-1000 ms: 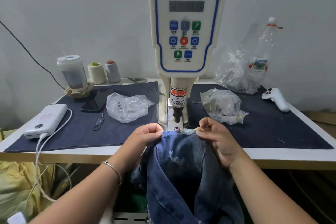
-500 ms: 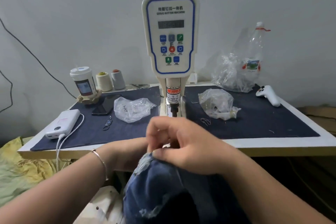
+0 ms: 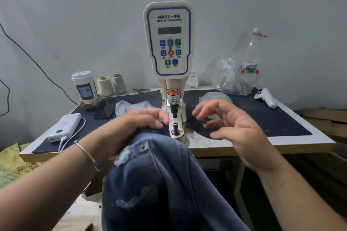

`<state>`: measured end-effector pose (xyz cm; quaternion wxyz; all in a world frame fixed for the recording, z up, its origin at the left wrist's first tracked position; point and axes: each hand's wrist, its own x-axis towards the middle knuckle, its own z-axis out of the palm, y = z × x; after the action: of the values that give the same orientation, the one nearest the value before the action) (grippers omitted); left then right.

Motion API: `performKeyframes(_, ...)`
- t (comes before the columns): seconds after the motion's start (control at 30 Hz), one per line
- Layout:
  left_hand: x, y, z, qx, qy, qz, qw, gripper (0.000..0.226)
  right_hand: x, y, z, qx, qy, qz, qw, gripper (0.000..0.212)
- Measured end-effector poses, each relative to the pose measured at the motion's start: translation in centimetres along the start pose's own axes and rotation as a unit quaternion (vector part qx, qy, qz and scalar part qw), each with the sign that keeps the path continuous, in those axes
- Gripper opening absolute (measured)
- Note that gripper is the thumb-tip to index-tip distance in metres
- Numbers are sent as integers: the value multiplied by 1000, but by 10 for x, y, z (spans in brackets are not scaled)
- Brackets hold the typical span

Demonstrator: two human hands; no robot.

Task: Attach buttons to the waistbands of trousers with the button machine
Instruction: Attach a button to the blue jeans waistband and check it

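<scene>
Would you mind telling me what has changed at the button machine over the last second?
The right hand let go of the jeans and lifted away to the right, fingers spread. The jeans were drawn back off the machine's lower die, now bare. The left hand still rests on the waistband. Things on the table stayed put.

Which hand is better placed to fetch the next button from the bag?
Right. The right hand is open and free over the plastic bag; the left hand rests on the jeans.
</scene>
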<state>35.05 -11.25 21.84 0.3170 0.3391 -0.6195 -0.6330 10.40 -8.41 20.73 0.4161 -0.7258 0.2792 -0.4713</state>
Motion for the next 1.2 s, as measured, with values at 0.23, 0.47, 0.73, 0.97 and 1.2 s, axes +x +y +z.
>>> performKeyframes(0.23,-12,25,-9,-35,37,110,993,10,-14,52,1,-55,-136,169,975,48)
performKeyframes(0.47,-31,24,-27,-10,95,119,988,18,-10,44,9,0,-115,108,987,8)
performKeyframes(0.73,-43,6,-29,-138,105,125,977,21,-45,61,66,-426,-121,-136,886,96)
performKeyframes(0.97,-46,4,-27,-143,110,103,978,13,-58,103,86,-366,15,-216,905,58)
performKeyframes(1.2,-57,-7,-54,-102,169,50,979,34,-29,62,50,38,-26,47,998,18)
